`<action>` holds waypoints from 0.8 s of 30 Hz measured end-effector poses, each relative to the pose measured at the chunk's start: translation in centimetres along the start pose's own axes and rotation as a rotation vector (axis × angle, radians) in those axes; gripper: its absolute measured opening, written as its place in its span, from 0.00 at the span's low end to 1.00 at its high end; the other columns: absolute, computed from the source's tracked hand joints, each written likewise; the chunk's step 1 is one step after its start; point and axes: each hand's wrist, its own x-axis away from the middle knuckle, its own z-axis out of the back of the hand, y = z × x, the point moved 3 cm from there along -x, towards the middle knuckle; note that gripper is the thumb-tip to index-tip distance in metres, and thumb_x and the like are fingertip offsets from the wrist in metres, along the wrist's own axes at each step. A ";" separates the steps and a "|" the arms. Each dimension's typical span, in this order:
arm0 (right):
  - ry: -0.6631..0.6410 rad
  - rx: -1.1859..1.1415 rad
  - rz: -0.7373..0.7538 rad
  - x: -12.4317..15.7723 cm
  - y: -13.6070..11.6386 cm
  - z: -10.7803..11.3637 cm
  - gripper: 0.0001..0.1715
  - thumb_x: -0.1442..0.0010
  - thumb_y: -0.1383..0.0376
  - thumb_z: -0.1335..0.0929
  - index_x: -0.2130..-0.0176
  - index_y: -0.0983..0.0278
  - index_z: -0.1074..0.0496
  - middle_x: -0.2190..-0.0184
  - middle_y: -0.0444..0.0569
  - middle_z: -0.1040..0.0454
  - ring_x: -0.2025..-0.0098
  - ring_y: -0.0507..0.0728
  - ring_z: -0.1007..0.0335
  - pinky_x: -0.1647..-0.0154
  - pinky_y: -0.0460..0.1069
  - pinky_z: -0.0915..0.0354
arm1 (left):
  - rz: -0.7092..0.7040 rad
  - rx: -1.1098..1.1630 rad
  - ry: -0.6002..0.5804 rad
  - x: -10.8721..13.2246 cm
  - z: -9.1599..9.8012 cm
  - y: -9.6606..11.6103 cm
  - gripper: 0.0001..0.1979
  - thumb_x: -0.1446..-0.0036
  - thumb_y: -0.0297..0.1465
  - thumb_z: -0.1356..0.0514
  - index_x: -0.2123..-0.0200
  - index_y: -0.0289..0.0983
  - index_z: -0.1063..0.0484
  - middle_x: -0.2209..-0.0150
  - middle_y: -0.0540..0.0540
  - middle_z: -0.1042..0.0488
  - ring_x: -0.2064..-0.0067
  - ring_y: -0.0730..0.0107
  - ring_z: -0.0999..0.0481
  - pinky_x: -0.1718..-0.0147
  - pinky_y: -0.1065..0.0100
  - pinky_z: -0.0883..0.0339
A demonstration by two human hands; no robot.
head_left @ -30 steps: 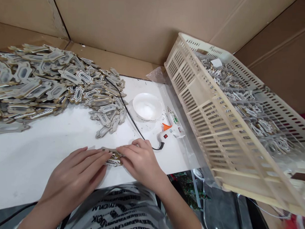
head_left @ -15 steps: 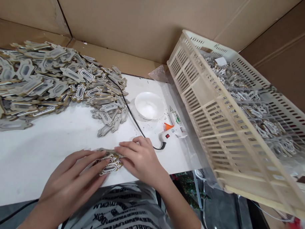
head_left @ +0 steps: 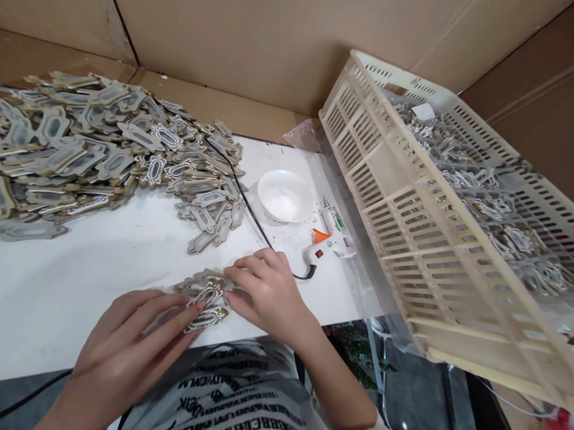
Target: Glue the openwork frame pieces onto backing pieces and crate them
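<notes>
Several small ornate frame-shaped plaques [head_left: 206, 317], white-patterned with gold edges, lie bunched near the table's front edge. My left hand [head_left: 139, 335] is closed on their left side, its fingertips pressing on the patterned faces. At their right end, my right hand [head_left: 265, 296] pinches with thumb and fingers. Behind the patterned ones, grey-backed plaques [head_left: 195, 279] sit between the hands, partly covered by fingers. Right of my right hand rests a white hot glue gun [head_left: 330, 245] with an orange trigger, touched by neither hand.
A large heap of similar plaques [head_left: 82, 145] covers the back left of the white table [head_left: 101, 265]. A white bowl [head_left: 287, 199] stands behind my right hand. A black cord [head_left: 249, 217] runs from heap to glue gun. At right, a cream plastic crate [head_left: 387, 181] holds bagged plaques.
The plaques between my hands have spread, with a patterned one now tilted and more grey backs showing behind. My left hand has shifted slightly down. The view has turned a little.
</notes>
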 end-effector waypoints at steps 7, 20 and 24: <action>0.112 0.175 -0.133 0.8 1.2 0.9 0.07 0.40 0.63 0.25 0.60 0.63 0.22 0.61 0.46 0.18 0.59 0.60 0.34 0.60 0.54 0.44 | -0.089 0.009 -0.021 -2.0 -0.4 0.7 0.09 0.33 0.34 0.41 0.52 0.44 0.23 0.58 0.45 0.21 0.61 0.60 0.24 0.59 0.58 0.28; 0.163 0.271 -0.180 1.7 0.7 0.6 0.09 0.41 0.61 0.24 0.62 0.63 0.23 0.60 0.47 0.19 0.59 0.60 0.36 0.59 0.55 0.45 | -0.051 -0.181 -0.083 -7.0 -2.3 3.5 0.10 0.33 0.28 0.45 0.54 0.36 0.25 0.65 0.45 0.20 0.66 0.57 0.24 0.68 0.57 0.37; 0.200 0.276 -0.216 2.1 0.7 0.3 0.09 0.39 0.62 0.25 0.60 0.64 0.23 0.60 0.47 0.19 0.59 0.60 0.36 0.59 0.54 0.45 | -0.101 -0.227 -0.121 -7.8 -2.3 3.4 0.12 0.35 0.25 0.47 0.56 0.36 0.24 0.70 0.46 0.20 0.69 0.58 0.23 0.67 0.56 0.39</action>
